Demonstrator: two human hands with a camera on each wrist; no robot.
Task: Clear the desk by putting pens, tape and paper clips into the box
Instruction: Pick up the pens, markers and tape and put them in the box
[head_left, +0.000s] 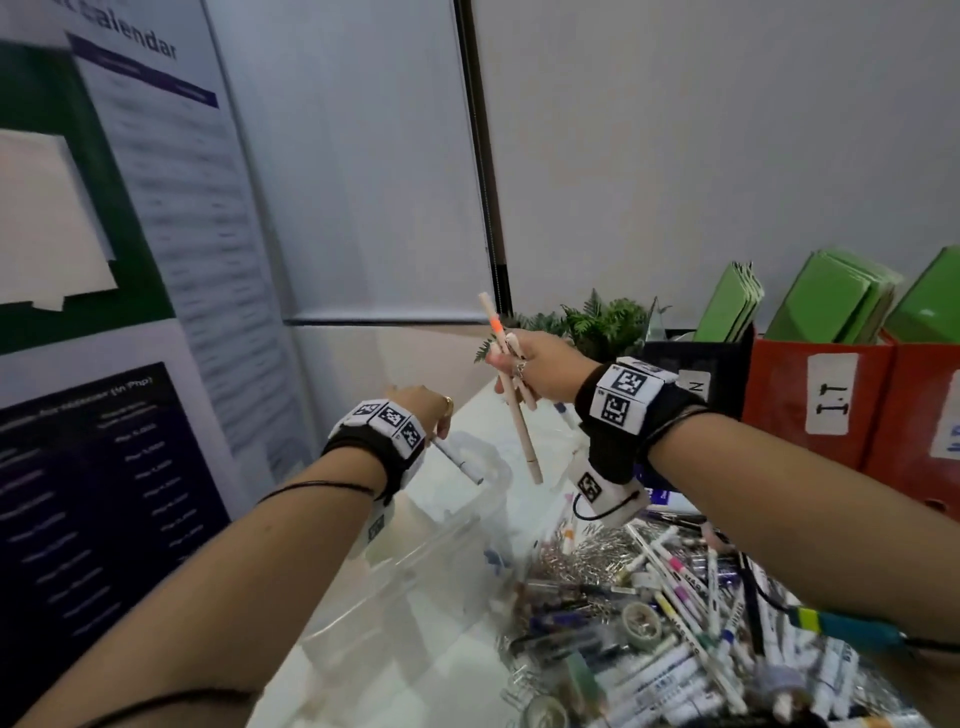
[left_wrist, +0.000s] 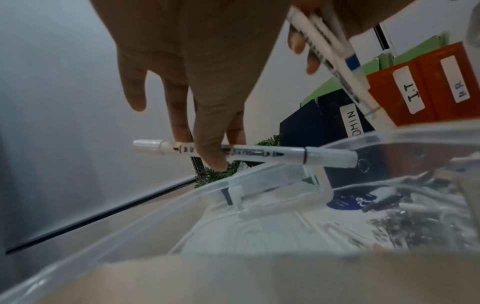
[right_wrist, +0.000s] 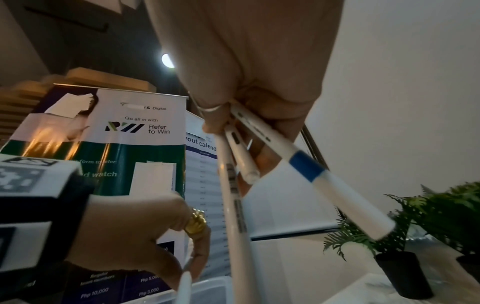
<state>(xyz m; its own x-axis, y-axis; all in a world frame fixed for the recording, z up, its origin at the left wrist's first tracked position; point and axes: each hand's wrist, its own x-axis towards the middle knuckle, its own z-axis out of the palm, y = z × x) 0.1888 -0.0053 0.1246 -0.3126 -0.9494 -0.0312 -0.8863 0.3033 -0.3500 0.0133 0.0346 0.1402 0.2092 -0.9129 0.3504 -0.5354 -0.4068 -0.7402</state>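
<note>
- My left hand (head_left: 423, 410), centre of the head view, pinches one white pen (left_wrist: 244, 153) between fingertips, level, just above the rim of the clear plastic box (left_wrist: 145, 230).
- My right hand (head_left: 540, 366), slightly higher and to the right, is curled round a bundle of pens (right_wrist: 233, 185) (three at least, one with a blue band).
- More pens, paper clips (head_left: 597, 551) and a tape roll (head_left: 642, 626) lie heaped at lower right.

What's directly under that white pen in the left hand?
The white pen, held by the left hand, hangs above the open clear plastic box. The part of the box below it looks empty; blur and glare hide the rest.
</note>
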